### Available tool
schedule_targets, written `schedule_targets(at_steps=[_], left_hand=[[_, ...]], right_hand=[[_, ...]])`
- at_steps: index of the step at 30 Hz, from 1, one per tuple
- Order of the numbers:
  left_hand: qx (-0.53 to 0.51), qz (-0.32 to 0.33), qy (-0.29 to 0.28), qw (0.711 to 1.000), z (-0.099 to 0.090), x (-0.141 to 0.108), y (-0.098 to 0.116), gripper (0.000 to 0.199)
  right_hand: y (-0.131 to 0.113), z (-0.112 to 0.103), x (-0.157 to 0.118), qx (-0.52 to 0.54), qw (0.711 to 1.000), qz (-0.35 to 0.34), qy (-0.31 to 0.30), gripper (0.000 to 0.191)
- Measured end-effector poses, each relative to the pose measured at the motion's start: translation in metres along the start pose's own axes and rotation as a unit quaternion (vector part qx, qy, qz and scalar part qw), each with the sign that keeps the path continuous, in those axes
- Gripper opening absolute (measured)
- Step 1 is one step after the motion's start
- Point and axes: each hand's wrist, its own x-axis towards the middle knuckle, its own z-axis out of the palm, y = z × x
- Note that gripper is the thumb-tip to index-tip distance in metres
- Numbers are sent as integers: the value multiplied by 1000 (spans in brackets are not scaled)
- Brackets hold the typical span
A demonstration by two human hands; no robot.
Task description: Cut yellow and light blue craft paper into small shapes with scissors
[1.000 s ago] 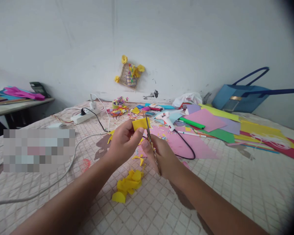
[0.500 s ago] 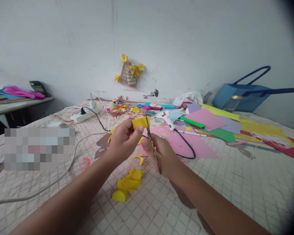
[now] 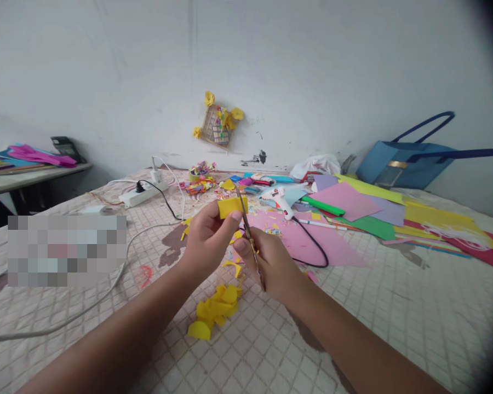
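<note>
Between thumb and fingers, my left hand (image 3: 208, 235) pinches a small folded yellow paper (image 3: 229, 208). My right hand (image 3: 271, 260) is wrapped round the handles of a pair of scissors (image 3: 246, 225), whose blades point up and away at the right edge of that paper. Part of the handles is hidden by my fingers. Below my hands, a loose heap of cut yellow paper pieces (image 3: 217, 306) lies on the quilted cloth (image 3: 246, 355), with a thin yellow scrap (image 3: 232, 268) just above it.
A white glue gun (image 3: 280, 201) with a black cord lies on pink paper (image 3: 332, 246). Coloured sheets (image 3: 353, 202) and a blue bag (image 3: 411, 161) are at the right. A white power strip (image 3: 143, 193) with cables stands at the left. A decorated frame (image 3: 217, 126) leans at the wall.
The yellow paper and the scissors have shifted slightly left with my hands. The scissor blades now look closer together and lean more to the left.
</note>
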Motion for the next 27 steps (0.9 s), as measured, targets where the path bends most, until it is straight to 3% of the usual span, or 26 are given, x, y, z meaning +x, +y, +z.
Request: schedule_targets(at_steps=[12,27], left_hand=[[66,3,-22,998,-5,4,-4,21],[119,30,-108,987,-14,14,-12,20]], right_hand=[[2,-1,-1,-9,1000,9,-8,44],[8,-6,3,-50,999,13,-18,44]])
